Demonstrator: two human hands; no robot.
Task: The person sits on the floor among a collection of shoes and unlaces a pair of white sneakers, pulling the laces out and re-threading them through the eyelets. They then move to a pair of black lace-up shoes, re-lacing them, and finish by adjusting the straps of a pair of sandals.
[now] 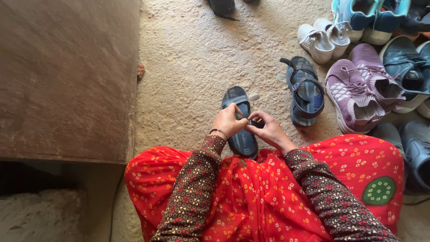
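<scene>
left hand [228, 120] + right hand [268, 130]: fingers clamped on strap of dark blue-grey sandal [242, 139] | matching sandal [306, 92] apart (on floor) | purple sneakers [360, 87], white shoes [324, 38] beyond | brown slab [67, 76] left

Heel strap of the blue sandal [240, 121] is covered by the left hand [228, 120] and right hand [267, 130]; its rear end is hidden under the red garment [268, 197]. Fingertip grip can't be made out. Dark shoe [222, 7] and turquoise sneakers [371, 15] are cut by the top edge, grey shoes [414, 148] by the right.
</scene>
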